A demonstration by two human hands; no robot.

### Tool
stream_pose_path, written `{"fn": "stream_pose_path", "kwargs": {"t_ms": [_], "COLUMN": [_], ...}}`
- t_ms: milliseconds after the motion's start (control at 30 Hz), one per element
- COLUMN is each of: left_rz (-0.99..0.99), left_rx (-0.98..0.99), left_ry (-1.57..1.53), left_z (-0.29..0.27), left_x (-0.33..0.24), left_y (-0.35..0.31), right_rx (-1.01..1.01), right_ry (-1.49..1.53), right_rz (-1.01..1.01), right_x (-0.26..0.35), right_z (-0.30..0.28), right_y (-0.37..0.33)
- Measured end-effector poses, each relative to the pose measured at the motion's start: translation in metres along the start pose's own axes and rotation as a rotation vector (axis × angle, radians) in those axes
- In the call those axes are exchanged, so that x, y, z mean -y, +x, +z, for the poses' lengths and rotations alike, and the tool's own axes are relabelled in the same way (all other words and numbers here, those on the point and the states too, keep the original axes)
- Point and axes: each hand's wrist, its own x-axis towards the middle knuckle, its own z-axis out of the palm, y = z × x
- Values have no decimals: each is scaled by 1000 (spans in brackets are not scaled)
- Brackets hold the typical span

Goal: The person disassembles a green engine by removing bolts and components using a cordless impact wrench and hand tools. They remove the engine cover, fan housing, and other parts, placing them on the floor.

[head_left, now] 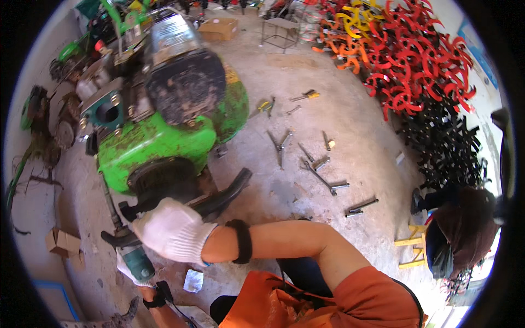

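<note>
Left hand [126, 271] grips power tool [138, 261]; machine [158, 139] edge near, floor [377, 156] spreads right.

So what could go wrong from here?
The gloved right hand sits near the shaft of the power tool, so it could snag if that spins. The gloved left hand might lose its grip if the tool kicks. Loose metal tools on the floor could trip someone.

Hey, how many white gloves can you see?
2: one on the right hand, one on the left hand, partly hidden behind the green power tool. Clutter might hide others.
</note>
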Motion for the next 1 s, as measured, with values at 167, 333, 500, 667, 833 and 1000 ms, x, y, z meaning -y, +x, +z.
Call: {"fn": "stream_pose_path", "kwargs": {"t_ms": [167, 333, 500, 667, 833, 1000], "left_rz": [470, 549, 111, -139, 174, 94], "left_rx": [16, 24, 28, 40, 6, 165], "left_ry": [518, 699, 114, -188, 161, 108], "left_z": [-25, -32, -23, 12, 15, 16], "left_x": [-54, -64, -31, 5, -42, -109], "left_y": [18, 31, 25, -1, 1, 12], "right_rx": [5, 46, 14, 2, 75, 132], "right_ry": [-1, 0, 45, 37, -17, -27], "right_rz": [-11, 3, 18, -72, -26, -7], "right_x": [3, 3, 4, -3, 1, 2], "right_z": [-5, -8, -7, -11, -19, -22], "right_y": [0, 2, 1, -2, 0, 3]}}
